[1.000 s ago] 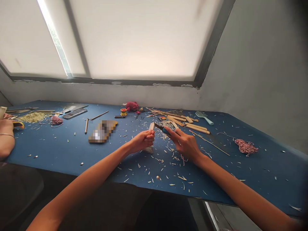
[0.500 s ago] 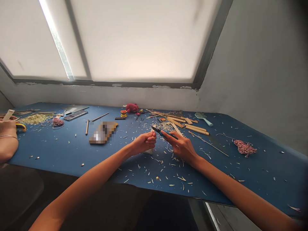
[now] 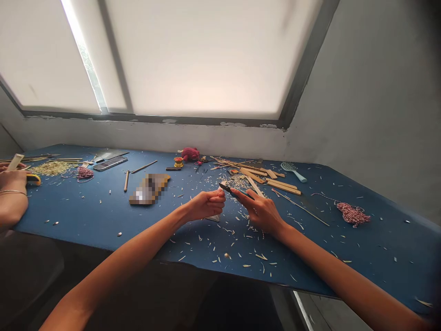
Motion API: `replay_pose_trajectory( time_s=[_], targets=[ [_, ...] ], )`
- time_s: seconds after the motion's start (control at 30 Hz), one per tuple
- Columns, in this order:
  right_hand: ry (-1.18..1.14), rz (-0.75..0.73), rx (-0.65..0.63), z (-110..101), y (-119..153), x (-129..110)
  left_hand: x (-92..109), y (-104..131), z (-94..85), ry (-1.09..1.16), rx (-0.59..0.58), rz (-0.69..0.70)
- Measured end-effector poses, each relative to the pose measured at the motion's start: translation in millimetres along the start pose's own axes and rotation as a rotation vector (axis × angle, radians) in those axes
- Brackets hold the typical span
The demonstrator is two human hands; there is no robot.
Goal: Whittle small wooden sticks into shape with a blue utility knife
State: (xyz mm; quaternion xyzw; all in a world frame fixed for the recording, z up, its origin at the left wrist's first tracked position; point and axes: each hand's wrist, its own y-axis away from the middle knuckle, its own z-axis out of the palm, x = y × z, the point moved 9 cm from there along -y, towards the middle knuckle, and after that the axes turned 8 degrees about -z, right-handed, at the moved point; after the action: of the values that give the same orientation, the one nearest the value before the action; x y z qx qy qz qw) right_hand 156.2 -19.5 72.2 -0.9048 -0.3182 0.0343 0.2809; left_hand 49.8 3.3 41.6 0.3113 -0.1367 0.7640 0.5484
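Both my hands meet above the blue worktop [image 3: 86, 216]: left hand [image 3: 206, 204] fisted round a small wood piece, right hand [image 3: 262, 212] fingers pinching a craft knife [image 3: 230, 190], blade toward it for whittling.

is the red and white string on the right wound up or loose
Loose: the red and white string lies in a tangled heap on the blue table, with a strand trailing off toward the wall.

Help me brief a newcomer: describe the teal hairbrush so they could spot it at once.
On the blue table, look toward the far edge by the grey wall, right of the heap of wooden sticks. The teal hairbrush lies there, the only pale blue-green plastic thing, with a rounded head.
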Motion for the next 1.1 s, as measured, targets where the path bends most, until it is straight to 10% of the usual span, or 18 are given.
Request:
replay_pose_trajectory(
  time_s=[0.7,0.93,1.1],
  targets=[
    [0.185,-0.047,0.006,-12.9,-10.2,5.7,6.6,-2.8,1.8,0.037,0.002,-0.008],
    [0.082,0.374,0.183,-44.0,28.5,91.0,27.1,27.6,3.8,0.026,0.024,0.097],
    [0.056,0.331,0.185,-39.8,33.8,94.9,6.6,8.7,-2.3,0.024,0.071,0.071]
  ],
)
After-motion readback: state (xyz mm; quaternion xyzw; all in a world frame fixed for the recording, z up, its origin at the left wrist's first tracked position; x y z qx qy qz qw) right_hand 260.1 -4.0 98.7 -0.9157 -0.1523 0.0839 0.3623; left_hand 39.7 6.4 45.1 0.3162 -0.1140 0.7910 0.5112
